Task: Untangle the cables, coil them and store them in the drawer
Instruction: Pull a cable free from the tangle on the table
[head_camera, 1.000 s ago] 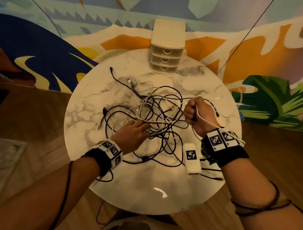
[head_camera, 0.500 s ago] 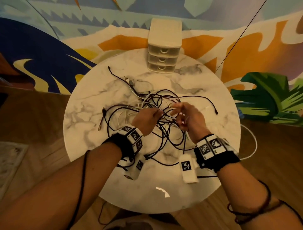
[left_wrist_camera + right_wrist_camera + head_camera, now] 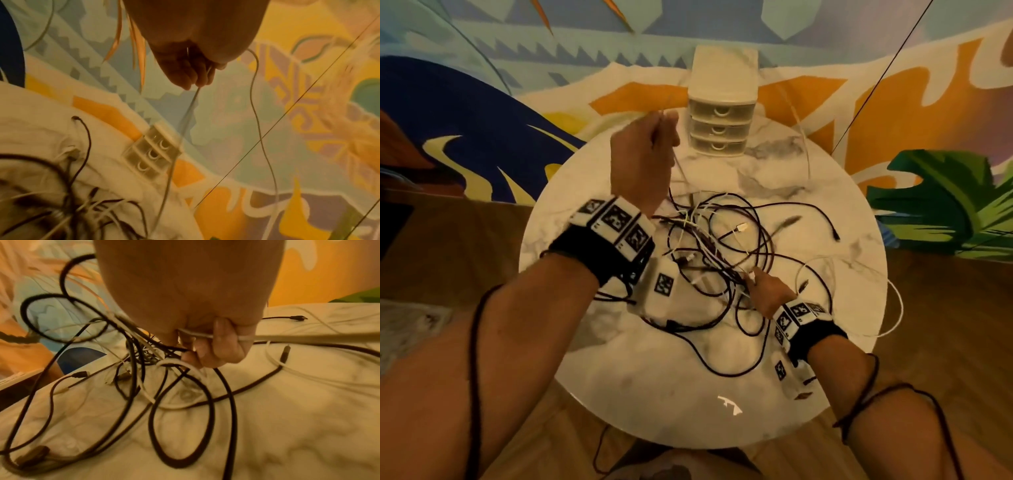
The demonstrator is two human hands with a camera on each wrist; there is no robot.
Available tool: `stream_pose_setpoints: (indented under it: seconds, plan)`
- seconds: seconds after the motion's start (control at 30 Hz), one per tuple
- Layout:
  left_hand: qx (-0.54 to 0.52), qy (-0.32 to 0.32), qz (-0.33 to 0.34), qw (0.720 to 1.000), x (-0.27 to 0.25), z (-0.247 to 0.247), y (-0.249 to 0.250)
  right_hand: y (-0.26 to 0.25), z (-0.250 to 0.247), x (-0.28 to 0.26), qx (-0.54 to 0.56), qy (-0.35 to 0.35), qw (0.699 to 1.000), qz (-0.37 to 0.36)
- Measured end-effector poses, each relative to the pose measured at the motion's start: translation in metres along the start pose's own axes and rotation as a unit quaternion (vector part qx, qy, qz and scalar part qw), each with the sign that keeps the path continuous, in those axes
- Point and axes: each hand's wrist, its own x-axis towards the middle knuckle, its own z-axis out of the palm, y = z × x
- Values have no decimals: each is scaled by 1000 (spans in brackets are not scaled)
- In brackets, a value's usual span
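Observation:
A tangle of black and white cables [image 3: 722, 246] lies on the round marble table [image 3: 654, 394]. My left hand [image 3: 650, 147] is raised above the table's far left and grips a thin white cable [image 3: 185, 123] that runs down into the pile. In the left wrist view the fingers [image 3: 189, 76] curl round that cable. My right hand [image 3: 767, 291] is low on the pile's right side, fingers [image 3: 218, 340] curled round another white cable [image 3: 287, 337] beside black loops [image 3: 185, 418]. The small three-drawer unit [image 3: 720, 126] stands at the table's far edge, all drawers closed.
A white cable loop [image 3: 893, 308] hangs over the table's right edge. A black plug end [image 3: 835, 236] lies toward the right rim. Painted wall surrounds the table behind; wooden floor lies on both sides. A thin dark line [image 3: 876, 78] runs diagonally at upper right.
My left hand rose from the middle of the pile to the far left, pulling a white cable up. My right hand dropped lower and nearer, onto the pile's right side.

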Motion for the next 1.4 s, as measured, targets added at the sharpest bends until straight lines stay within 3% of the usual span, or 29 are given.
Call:
stream_pose_setpoints:
  seconds: [0.07, 0.17, 0.23, 0.3, 0.37, 0.43, 0.5, 0.53, 0.63, 0.7, 0.77, 0.87, 0.97, 1.07, 1.13, 1.23, 1.33, 1.4]
  plan:
    - [0, -52, -10, 999, -4, 3, 8, -2, -3, -3, 32, 33, 999, -17]
    - [41, -144, -21, 988, -32, 13, 4, -14, -21, -17, 118, 188, 973, -53]
    - [24, -134, -18, 990, -36, 13, 0, -22, -39, -29, 172, 272, 944, -72]
    - [15, -105, -16, 994, -30, 10, -2, -27, -55, -41, 257, 303, 910, -119]
    - [12, -102, 5, 995, -29, 10, 4, -36, -72, -56, 333, 273, 879, -203]
    - [23, -138, 46, 989, -38, 16, 18, -54, -84, -68, 326, 165, 889, -275]
    - [25, -165, 80, 983, -47, 23, 28, -74, -87, -70, 331, 70, 897, -285]
    - [7, -162, 75, 984, -47, 25, 30, -79, -88, -69, 347, 63, 892, -281]
    - [-89, -172, 7, 981, -49, 28, 16, -79, -90, -63, 365, 128, 885, -260]
    - [-78, -253, -30, 964, -63, 32, -6, -73, -92, -63, 403, 132, 869, -254]
    - [-18, -367, -25, 930, -88, 42, -24, -73, -93, -68, 418, 112, 863, -261]
    - [58, -425, -28, 903, -102, 54, -30, -73, -89, -72, 418, 82, 865, -263]
    - [138, -360, -45, 922, -69, 51, -27, -63, -82, -79, 410, 83, 862, -288]
    - [2, -182, -32, 983, -34, 47, -2, -50, -74, -84, 413, 148, 848, -297]
    - [-87, -105, 4, 991, -32, 52, 19, -44, -71, -85, 411, 189, 843, -291]
    - [-125, -80, -15, 989, -39, 55, 35, -30, -74, -93, 427, 237, 827, -280]
    - [-135, -36, 13, 990, -29, 48, 44, 3, -78, -100, 459, 285, 804, -249]
    - [-178, -38, -3, 983, -21, 49, 43, 30, -72, -96, 425, 294, 831, -205]
